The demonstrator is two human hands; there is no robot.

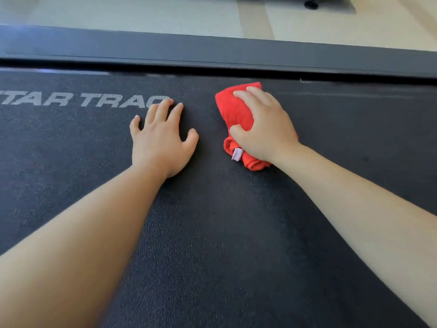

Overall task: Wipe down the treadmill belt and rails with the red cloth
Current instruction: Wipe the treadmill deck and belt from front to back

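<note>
A pale floor (118,10) bears a tan stripe (255,17) and a dark round foot (311,4).

The belt (212,233) spans the near and middle area. The rail (212,50) runs left to right along the belt's far edge, and the floor (142,13) lies beyond the rail. The lettering (82,100) sits on the belt at the far left. The left hand (160,136) lies flat on the belt, fingertips over the right end of the lettering. The cloth (236,107) lies on the belt just right of the left hand, near the rail but apart from it. The right hand (262,129) rests on top of the cloth, thumb against the cloth's left side. A tag (237,154) protrudes at the cloth's near end.
</note>
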